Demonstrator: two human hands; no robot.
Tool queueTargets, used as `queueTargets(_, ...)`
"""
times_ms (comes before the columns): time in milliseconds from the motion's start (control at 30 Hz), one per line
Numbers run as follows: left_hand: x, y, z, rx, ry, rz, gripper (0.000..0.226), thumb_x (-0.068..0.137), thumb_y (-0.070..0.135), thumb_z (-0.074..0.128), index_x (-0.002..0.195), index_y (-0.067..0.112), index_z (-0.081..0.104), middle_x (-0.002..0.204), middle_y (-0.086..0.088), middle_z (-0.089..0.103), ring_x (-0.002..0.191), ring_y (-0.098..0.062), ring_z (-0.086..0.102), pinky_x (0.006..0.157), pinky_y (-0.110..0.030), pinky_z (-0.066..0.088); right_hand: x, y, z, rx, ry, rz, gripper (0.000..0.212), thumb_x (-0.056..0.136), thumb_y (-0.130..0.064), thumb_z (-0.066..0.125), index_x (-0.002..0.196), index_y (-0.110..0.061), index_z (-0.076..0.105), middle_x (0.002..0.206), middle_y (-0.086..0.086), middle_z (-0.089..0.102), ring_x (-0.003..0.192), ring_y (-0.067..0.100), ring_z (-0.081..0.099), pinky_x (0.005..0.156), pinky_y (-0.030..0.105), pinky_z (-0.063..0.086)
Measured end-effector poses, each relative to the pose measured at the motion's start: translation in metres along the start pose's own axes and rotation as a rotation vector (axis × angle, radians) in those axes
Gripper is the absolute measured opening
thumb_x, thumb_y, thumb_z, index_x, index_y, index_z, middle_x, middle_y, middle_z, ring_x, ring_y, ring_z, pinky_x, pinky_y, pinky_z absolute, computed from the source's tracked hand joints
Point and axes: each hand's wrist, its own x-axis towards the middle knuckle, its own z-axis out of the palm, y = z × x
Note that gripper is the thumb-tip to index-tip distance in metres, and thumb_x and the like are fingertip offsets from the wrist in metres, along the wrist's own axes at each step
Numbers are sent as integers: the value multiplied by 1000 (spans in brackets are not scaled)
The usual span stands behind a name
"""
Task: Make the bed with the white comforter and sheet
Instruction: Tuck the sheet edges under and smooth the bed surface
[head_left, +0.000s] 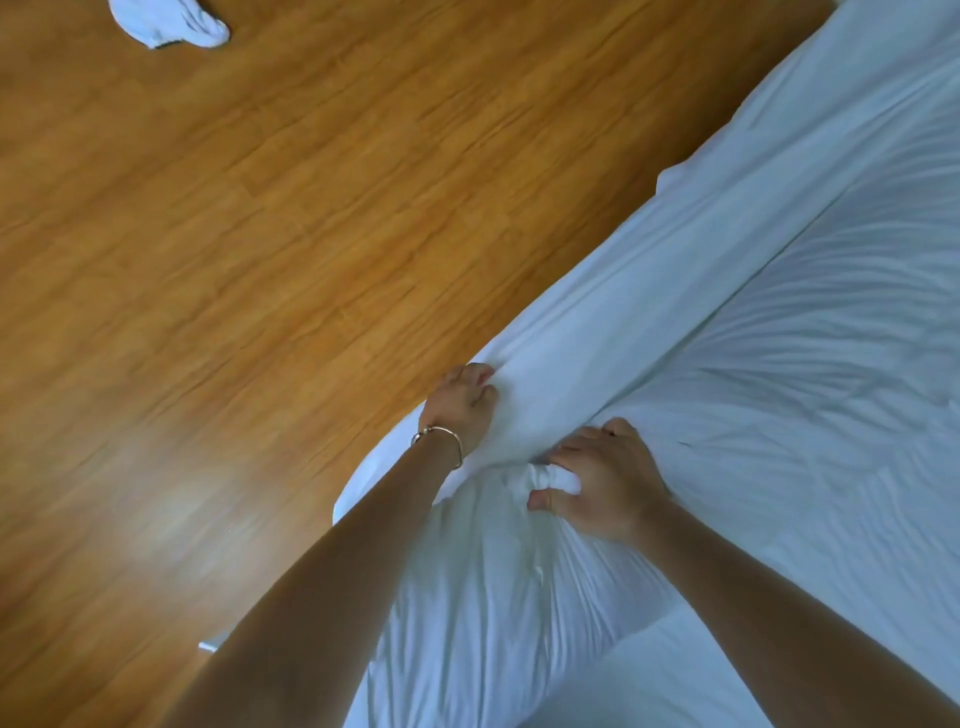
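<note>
The bed is covered by a white sheet, bunched at its near edge. A white cloth is left on the wooden floor, well apart.

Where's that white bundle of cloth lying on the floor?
The white cloth lies on the wooden floor at the head view's top left, far from the bed and both hands.

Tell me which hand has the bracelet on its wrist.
The left hand, gripping the white bedding at the bed's edge by the wooden floor, wears the thin bracelet. The right hand, bunching fabric beside it, has a bare wrist.
</note>
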Motion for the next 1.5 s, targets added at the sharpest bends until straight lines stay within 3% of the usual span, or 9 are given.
queueTargets(200,53,-6,28,-67,-73,-183,45,101,42,28,142,35,42,152,9,34,141,-18,27,114,-35,19,4,5,11,-6,41,19,53,83,-71,40,70,-29,69,71,-14,67,76,9,62,69,31,30)
queueTargets(633,150,-60,54,78,-280,-361,51,106,36,22,143,6,41,149,-18,39,136,-34,37,109,-35,28,20,9,20,14,39,23,67,87,-77,27,60,-29,66,59,-13,62,66,8,61,68,31,22)
queueTargets(800,178,-91,62,144,-283,-398,58,103,46,25,146,9,36,151,-18,36,136,-35,37,103,-41,32,27,9,26,7,21,8,64,84,-75,30,58,-28,65,58,-11,63,64,12,63,70,31,35)
queueTargets(933,179,-86,54,168,-260,-353,66,92,61,41,133,11,51,136,-14,53,124,-35,49,106,-44,35,28,9,26,0,14,13,65,82,-76,29,57,-28,65,58,-11,63,66,13,64,71,32,40)
queueTargets(1033,168,-81,41,94,-119,-339,45,74,58,66,94,18,66,98,-9,66,109,-33,60,91,-37,45,28,10,27,21,0,14,64,82,-75,31,57,-27,64,59,-10,63,67,14,64,72,34,41)
queueTargets(1200,145,-55,2,53,55,-294,56,93,60,45,73,8,52,70,-4,47,73,-28,48,60,-31,32,34,9,21,27,-134,37,73,81,-79,19,70,-29,71,70,-9,69,77,15,66,79,36,38)
queueTargets(1300,108,-31,-48,-76,-46,-261,64,77,78,52,74,14,56,76,-1,53,70,-22,50,61,-31,39,38,6,12,19,-280,41,87,73,-82,1,92,-33,71,92,-9,71,97,12,62,90,34,31)
queueTargets(1400,63,-13,-86,256,-352,-212,78,46,84,68,94,22,65,96,5,64,88,-18,60,84,-31,48,38,5,10,-9,-297,42,92,69,-82,-5,99,-37,68,102,-11,70,105,10,59,94,34,30)
queueTargets(1500,21,7,-101,655,-460,-234,74,57,78,70,88,11,66,92,-4,67,84,-25,62,76,-33,48,36,4,10,2,-282,67,91,67,-84,-3,102,-40,68,108,-10,70,109,14,58,95,35,33)
